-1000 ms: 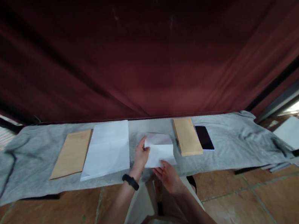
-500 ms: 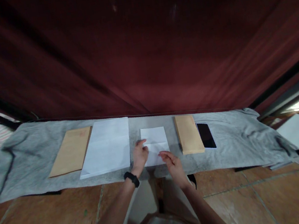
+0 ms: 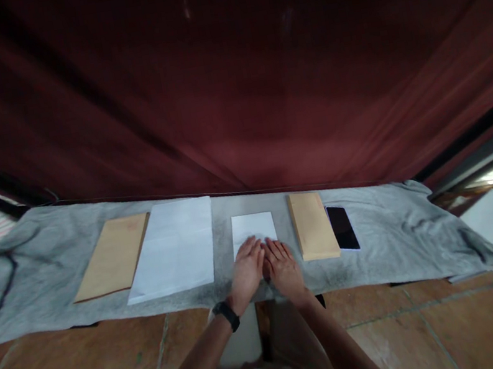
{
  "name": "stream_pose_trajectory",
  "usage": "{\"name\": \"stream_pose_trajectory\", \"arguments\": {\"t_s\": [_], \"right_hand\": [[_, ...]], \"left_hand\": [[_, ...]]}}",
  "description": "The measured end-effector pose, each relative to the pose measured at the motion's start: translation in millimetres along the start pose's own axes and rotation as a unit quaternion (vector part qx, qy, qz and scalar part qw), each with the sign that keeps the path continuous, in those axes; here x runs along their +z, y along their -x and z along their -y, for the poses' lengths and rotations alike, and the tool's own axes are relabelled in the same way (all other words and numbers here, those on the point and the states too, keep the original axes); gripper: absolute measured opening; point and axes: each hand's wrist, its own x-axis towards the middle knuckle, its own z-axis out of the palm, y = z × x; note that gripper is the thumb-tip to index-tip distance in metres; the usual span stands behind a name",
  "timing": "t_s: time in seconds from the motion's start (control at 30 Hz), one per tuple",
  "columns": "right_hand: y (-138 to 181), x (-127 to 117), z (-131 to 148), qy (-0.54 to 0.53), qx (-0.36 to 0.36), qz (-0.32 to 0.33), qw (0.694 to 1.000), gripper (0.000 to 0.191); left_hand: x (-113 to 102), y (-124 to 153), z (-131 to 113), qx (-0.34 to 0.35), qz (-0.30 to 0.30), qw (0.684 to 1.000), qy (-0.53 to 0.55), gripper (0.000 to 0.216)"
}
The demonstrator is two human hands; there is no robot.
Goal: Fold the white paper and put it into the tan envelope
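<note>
A small white sheet of paper (image 3: 252, 224) lies on the grey cloth in front of me, its far part showing and its near part covered by my hands. My left hand (image 3: 247, 267) rests on it with fingers stretched out flat, a dark band around the wrist. Close beside it, almost touching, my right hand (image 3: 283, 266) also lies flat on the paper, palm down. Neither hand grips anything. To the left is a stack of larger white paper (image 3: 172, 247). On the right lies a stack of small brown envelopes (image 3: 313, 227).
A large brown envelope (image 3: 114, 257) lies left of the white stack. A phone (image 3: 342, 228) with a dark screen sits beside the small brown stack. Grey cloth (image 3: 401, 234) covers the narrow table. A dark red curtain (image 3: 235, 117) hangs behind it, and tiled floor (image 3: 196, 337) shows below.
Both hands have come together and flattened onto the small paper. Before, they were apart with curled fingers near its left edge and lower right. The crease across its middle is now covered.
</note>
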Motion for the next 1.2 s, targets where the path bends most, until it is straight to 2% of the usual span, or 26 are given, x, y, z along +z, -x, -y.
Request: {"name": "stream_pose_trajectory", "arguments": {"t_s": [0.1, 0.27, 0.4, 0.5, 0.63, 0.73, 1.03, 1.2], "right_hand": [[0, 2, -2, 0.003, -0.001, 0.004, 1.0, 0.056], [2, 5, 0, 0.009, 0.038, -0.018, 0.999, 0.054], [2, 6, 1, 0.019, 0.062, -0.028, 0.997, 0.049], [1, 6, 0, 0.032, 0.065, -0.02, 0.997, 0.05], [2, 8, -1, 0.047, 0.07, -0.005, 0.996, 0.055], [1, 11, 0, 0.056, 0.089, -0.012, 0.994, 0.054], [-2, 15, 1, 0.046, 0.099, -0.051, 0.993, 0.049], [0, 17, 0, 0.049, 0.096, -0.053, 0.993, 0.049]], "left_hand": [[10, 9, -11, 0.03, 0.041, 0.998, -0.03, 0.05], [11, 22, -1, -0.003, 0.016, 0.997, -0.077, 0.065], [9, 25, 7, -0.025, -0.004, 0.995, -0.093, 0.064], [14, 15, 0, 0.003, 0.014, 0.997, -0.08, 0.059], [24, -13, -15, 0.067, 0.083, 0.993, -0.05, 0.055], [29, -32, -16, 0.074, 0.102, 0.991, -0.052, 0.054], [37, -60, 10, 0.015, 0.047, 0.993, -0.111, 0.051], [33, -58, 18, 0.001, 0.029, 0.991, -0.133, 0.052]]}}
